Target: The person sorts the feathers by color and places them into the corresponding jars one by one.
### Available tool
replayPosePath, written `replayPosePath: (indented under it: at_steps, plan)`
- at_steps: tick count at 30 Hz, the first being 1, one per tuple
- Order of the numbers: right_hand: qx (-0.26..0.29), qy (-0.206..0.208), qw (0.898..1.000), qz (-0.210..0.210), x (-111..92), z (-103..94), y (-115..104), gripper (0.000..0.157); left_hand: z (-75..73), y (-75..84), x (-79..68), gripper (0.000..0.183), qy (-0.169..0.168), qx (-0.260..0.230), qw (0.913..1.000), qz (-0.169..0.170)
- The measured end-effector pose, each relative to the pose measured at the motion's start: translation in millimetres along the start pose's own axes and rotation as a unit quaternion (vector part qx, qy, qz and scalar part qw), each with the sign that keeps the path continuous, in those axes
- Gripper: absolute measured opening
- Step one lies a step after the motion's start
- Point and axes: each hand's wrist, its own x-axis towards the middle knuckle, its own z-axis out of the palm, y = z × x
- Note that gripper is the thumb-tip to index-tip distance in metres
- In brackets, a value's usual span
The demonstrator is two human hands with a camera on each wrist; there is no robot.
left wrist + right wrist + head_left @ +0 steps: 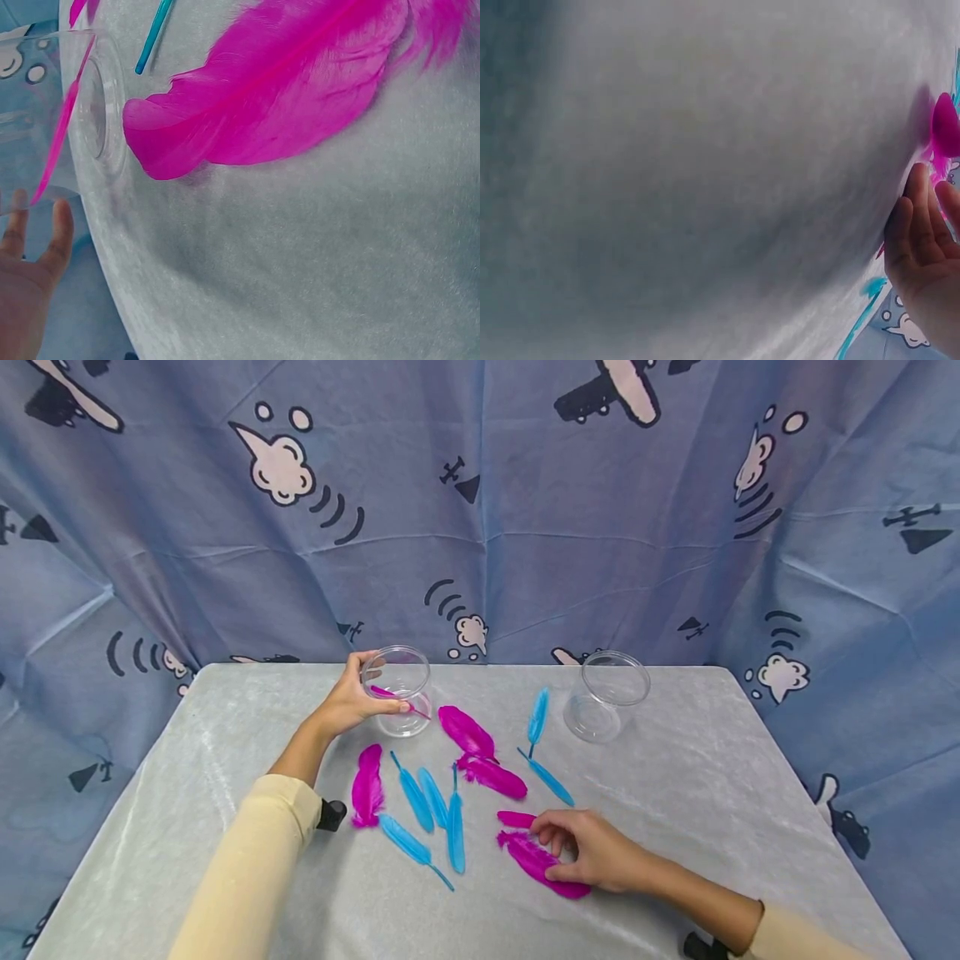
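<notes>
My left hand point(357, 693) grips a clear plastic jar point(397, 731) at the back left, fingers behind it and thumb across its front. A magenta feather point(56, 146) leans inside this jar. On the table's near right side, my right hand point(600, 852) reaches over a magenta feather point(528, 857), its thumb at the feather's lower edge. The fingertips point(917, 176) are bent toward the feather, with a gap between them and the thumb. Another magenta feather point(515, 819) lies partly hidden by the index finger.
A second clear jar point(592, 727) stands at the back right. Two blue feathers point(537, 718) lie left of it. Several blue feathers point(455, 835) and magenta feathers point(367, 785) spread across the table middle. A patterned blue curtain point(480, 527) hangs behind the table.
</notes>
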Motion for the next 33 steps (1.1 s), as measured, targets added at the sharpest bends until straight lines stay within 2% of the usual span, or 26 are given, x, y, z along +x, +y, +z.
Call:
replayPosePath:
  at_steps: [6,14,23,33]
  plan:
    - [-0.026,0.009,0.999,-0.022,0.4,2.1,-2.4,0.039,-1.1,0.4,-0.3,0.104,0.001,0.001,1.0,0.0]
    - [-0.044,-0.006,0.999,-0.017,1.7,4.3,-4.2,0.037,-1.5,6.2,-3.3,0.103,-0.008,-0.006,0.9999,-0.002]
    - [-0.014,-0.015,1.0,-0.019,3.5,5.1,-3.9,0.031,-0.6,37.7,-21.2,0.097,-0.016,-0.01,0.9998,-0.009]
    - [0.034,-0.031,0.999,-0.006,5.3,1.1,-3.7,0.021,-0.2,38.5,-21.7,0.099,-0.016,-0.02,0.9997,-0.002]
